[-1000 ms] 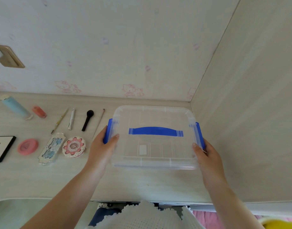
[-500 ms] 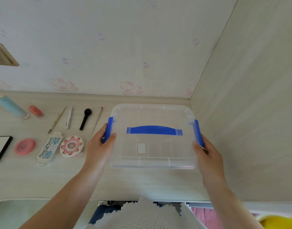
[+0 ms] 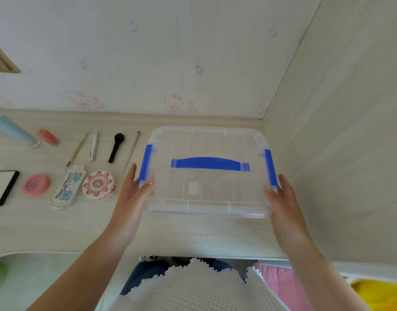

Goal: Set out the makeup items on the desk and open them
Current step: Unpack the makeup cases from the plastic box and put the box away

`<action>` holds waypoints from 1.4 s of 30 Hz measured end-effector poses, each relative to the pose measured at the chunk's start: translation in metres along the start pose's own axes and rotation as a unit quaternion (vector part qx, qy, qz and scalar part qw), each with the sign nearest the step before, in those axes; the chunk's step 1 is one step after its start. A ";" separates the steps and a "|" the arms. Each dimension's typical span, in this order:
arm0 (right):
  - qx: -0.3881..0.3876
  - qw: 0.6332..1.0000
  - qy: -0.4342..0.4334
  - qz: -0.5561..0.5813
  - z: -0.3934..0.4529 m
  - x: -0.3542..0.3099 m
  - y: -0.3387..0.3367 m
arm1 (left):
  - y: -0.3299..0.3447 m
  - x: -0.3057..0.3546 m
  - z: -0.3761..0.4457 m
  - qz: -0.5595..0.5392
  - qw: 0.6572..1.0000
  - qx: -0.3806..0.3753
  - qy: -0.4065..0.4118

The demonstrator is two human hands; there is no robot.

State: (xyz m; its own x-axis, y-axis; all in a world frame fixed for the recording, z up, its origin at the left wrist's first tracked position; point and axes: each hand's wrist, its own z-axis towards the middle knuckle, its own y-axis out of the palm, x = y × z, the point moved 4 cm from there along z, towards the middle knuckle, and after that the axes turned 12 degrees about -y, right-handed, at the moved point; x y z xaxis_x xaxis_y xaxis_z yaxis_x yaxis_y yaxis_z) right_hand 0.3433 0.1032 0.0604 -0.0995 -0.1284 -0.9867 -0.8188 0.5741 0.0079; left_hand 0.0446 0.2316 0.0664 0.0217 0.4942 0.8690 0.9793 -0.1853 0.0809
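A clear plastic storage box with a blue handle and blue side clips stands at the desk's right end, its lid closed. My left hand grips its left side, thumb up on the lid by the clip. My right hand grips the right side the same way. To the left lie, all closed, a blue tube, an orange lipstick, a white pen, a black brush, two thin brushes, a black palette, a pink compact, an ornate long palette and a round floral compact.
The pale wood desk meets a wallpapered wall at the back and a wooden side panel on the right, close to the box. The desk's front edge runs just below my wrists.
The view has tilted slightly, so everything sits a little higher in frame. Both hands keep the same hold on the box.
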 end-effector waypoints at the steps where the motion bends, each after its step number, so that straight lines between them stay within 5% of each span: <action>1: -0.022 1.000 0.006 0.018 -0.003 0.003 0.001 | -0.001 -0.005 -0.005 -0.002 1.000 -0.009 -0.004; 4: -0.071 0.995 0.027 0.065 -0.014 0.010 0.009 | 0.000 -0.011 -0.018 -0.005 0.998 -0.057 0.008; 12: -0.046 0.994 0.027 0.091 -0.013 -0.013 0.028 | 0.007 0.041 -0.005 -0.030 0.990 -0.096 0.104; 22: -0.061 0.980 -0.176 0.075 -0.014 -0.146 0.073 | 0.001 0.166 -0.031 -0.005 0.953 -0.170 0.249; 28: -0.069 0.937 -0.341 -0.026 -0.036 -0.231 0.092 | -0.017 0.245 -0.070 0.069 0.912 -0.212 0.344; 42: -0.012 0.848 -0.528 -0.040 -0.097 -0.385 0.109 | -0.031 0.347 -0.160 0.098 0.841 -0.158 0.508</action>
State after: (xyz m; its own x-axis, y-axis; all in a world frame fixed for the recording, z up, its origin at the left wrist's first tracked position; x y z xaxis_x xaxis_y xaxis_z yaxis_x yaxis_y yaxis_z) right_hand 0.2375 0.1366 0.4574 0.5078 0.6371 -0.5799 -0.8119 0.5789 -0.0749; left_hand -0.0102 0.2725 0.4436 -0.1640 -0.5234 0.8362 0.8710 -0.4748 -0.1264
